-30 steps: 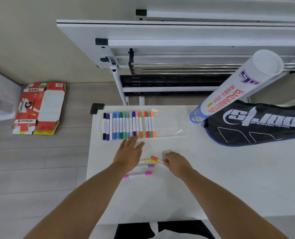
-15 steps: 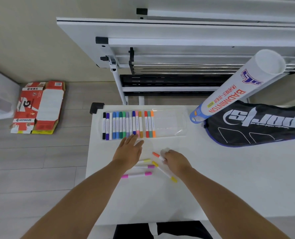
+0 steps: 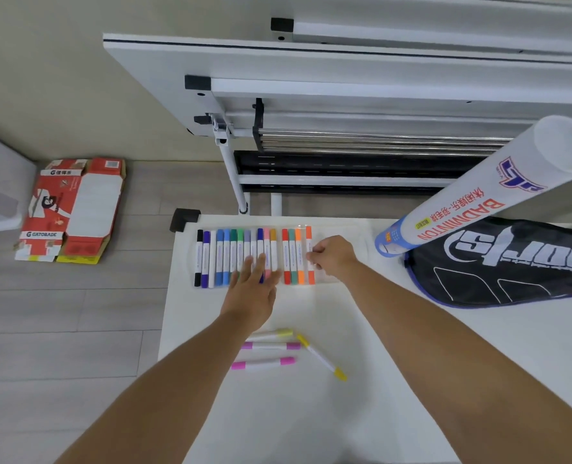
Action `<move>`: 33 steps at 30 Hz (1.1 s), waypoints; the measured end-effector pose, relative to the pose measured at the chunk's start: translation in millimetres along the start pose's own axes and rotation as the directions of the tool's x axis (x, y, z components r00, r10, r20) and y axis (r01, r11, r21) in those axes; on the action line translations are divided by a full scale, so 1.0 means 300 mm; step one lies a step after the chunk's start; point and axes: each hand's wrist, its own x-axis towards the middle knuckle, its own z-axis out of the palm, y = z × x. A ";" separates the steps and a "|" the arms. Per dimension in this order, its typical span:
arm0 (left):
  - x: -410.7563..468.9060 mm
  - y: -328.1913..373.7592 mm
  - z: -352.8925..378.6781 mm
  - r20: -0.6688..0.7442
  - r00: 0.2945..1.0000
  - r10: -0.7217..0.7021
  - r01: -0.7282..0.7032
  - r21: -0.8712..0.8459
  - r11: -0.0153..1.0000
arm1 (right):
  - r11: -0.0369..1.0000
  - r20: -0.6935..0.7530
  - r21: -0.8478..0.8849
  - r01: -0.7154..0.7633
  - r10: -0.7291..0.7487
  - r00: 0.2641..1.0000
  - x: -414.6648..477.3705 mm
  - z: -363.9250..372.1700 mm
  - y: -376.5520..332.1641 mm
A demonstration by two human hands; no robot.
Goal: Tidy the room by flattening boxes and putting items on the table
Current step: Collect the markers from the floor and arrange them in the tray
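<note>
Now four loose markers lie near on the worktop, where five lay a second ago. Farther on, the left hand presses flat and wide on the tray, while the right hand pinches the orange marker into the row.

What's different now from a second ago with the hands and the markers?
Both hands moved forward to the clear marker tray. The right hand carried an orange-capped marker up from the loose pile and sets it beside the row; the left hand now rests on the row. Four loose markers remain.
</note>
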 end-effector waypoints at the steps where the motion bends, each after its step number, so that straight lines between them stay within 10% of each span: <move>1: 0.001 -0.001 -0.002 0.004 1.000 0.003 -0.003 0.001 1.000 | 1.000 0.000 -0.019 -0.007 0.007 1.000 0.014 0.006 -0.002; 23: 0.000 -0.009 0.020 -0.030 0.999 0.021 -0.019 0.056 0.998 | 0.966 -0.111 -0.243 -0.091 0.066 0.992 0.047 0.079 0.006; 33: -0.143 0.020 -0.023 0.036 0.999 0.037 -0.039 0.063 0.997 | 0.902 0.166 -0.340 0.265 -0.220 0.961 -0.349 0.138 0.214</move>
